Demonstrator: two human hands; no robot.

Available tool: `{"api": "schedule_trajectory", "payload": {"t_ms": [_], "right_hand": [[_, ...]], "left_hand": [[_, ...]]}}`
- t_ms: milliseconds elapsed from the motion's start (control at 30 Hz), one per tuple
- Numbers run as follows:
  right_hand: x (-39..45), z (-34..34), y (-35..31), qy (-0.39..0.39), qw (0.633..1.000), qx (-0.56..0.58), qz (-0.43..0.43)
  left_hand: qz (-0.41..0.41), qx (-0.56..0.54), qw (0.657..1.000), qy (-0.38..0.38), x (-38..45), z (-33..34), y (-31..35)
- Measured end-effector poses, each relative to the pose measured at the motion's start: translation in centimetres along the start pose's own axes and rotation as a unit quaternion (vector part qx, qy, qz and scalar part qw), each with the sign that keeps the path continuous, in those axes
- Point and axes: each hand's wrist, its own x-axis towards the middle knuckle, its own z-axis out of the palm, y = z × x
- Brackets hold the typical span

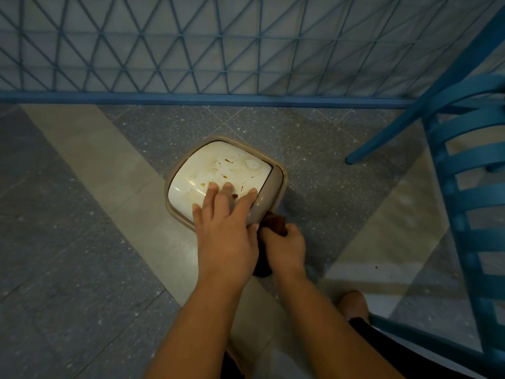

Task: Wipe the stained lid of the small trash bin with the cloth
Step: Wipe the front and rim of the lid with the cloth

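A small beige trash bin (277, 192) stands on the floor, seen from above. Its cream lid (213, 170) carries brown stains and smears across the middle. My left hand (226, 228) lies flat on the near side of the lid, fingers spread, holding nothing. My right hand (284, 247) is just to the right of it, beside the bin's near right corner, closed around a dark brown cloth (274, 221). The cloth bunches above the fist and hangs below it, partly hidden behind my left hand.
A blue chair (464, 187) stands close on the right, one leg reaching the floor near the bin. A blue lattice fence (218, 50) with a blue base rail runs along the back. The floor has grey and beige tiles. My foot (352, 302) shows at the bottom right.
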Motion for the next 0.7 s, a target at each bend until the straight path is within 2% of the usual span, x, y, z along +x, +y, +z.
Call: {"api": "schedule_trajectory", "payload": {"t_ms": [200,333,500,600,667,700], "right_hand": [[4.2,-0.8,-4.7,0.027,0.999,0.033,-0.016],[2.5,-0.3,-2.7,0.041,0.998,0.051,-0.005],[-1.6,0.4,1.9,-0.009,1.000,0.007,-0.021],[-1.3,-0.7,2.6,-0.076,0.992,-0.099,-0.003],[-0.5,-2.5,2.8,-0.081,0.986,-0.145,0.024],[0.0,-3.6,2.8,-0.066,0.989,-0.124,0.038]], "left_hand": [[0.003,0.014,1.000,0.003,0.2,0.3,0.0],[0.001,0.014,1.000,0.005,0.1,0.4,0.2],[0.006,0.018,1.000,0.005,0.0,0.2,0.2],[0.025,0.032,0.999,0.005,0.1,0.1,-0.3],[0.039,0.037,0.999,-0.004,0.1,-0.2,-0.8],[0.045,0.035,0.998,-0.011,0.1,-0.4,-1.2]]}}
